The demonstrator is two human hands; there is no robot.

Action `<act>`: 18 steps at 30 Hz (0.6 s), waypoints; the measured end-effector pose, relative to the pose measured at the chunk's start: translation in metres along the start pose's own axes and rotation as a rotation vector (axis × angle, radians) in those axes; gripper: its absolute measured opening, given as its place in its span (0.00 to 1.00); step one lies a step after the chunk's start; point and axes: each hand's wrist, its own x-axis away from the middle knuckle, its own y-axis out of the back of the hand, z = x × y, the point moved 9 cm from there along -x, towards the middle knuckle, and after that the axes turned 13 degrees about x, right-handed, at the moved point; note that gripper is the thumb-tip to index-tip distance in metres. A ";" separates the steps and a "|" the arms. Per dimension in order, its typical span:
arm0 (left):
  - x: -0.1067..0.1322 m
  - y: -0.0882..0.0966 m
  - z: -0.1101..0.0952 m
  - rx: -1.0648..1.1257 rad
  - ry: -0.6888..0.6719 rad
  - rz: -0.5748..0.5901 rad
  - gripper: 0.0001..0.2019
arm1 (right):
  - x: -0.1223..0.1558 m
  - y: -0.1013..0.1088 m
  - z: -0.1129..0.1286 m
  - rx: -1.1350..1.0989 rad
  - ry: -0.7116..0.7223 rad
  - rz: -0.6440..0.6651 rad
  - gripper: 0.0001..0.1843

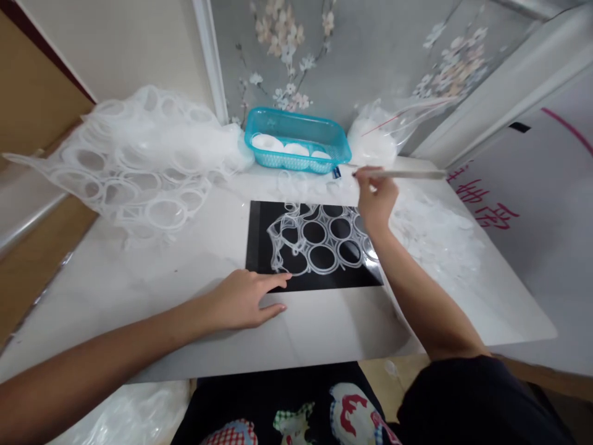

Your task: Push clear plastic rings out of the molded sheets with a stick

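Head view: at eight o'clock our wide left grip is touching the ring sheet on the black mat; at two, our right grip is pinching a thin stick. We're maybe steadying it, needing gentle care next.

A dark sleeve covers the right upper arm; the left hand and right hand are bare. Dark cloth near the bottom bears a red-checked print at left, a green-checked one mid, and a white-and-red one right.
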 end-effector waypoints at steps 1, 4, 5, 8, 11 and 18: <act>0.000 0.000 0.001 -0.003 -0.015 -0.010 0.19 | 0.009 -0.005 0.007 0.004 0.052 0.101 0.10; 0.000 0.003 -0.002 -0.049 -0.107 -0.086 0.15 | 0.052 -0.007 0.023 0.005 0.117 0.328 0.11; 0.001 0.005 -0.007 -0.075 -0.164 -0.123 0.13 | 0.064 -0.004 0.023 -0.021 0.082 0.364 0.11; 0.003 0.014 -0.028 -0.174 -0.385 -0.213 0.13 | 0.086 0.001 0.021 -0.149 -0.063 0.451 0.11; 0.000 0.024 -0.041 -0.282 -0.505 -0.242 0.12 | 0.094 -0.005 0.031 -0.292 -0.117 0.571 0.10; -0.023 0.050 -0.033 -0.506 -0.471 -0.373 0.11 | 0.116 -0.027 0.050 -0.519 -0.243 0.716 0.10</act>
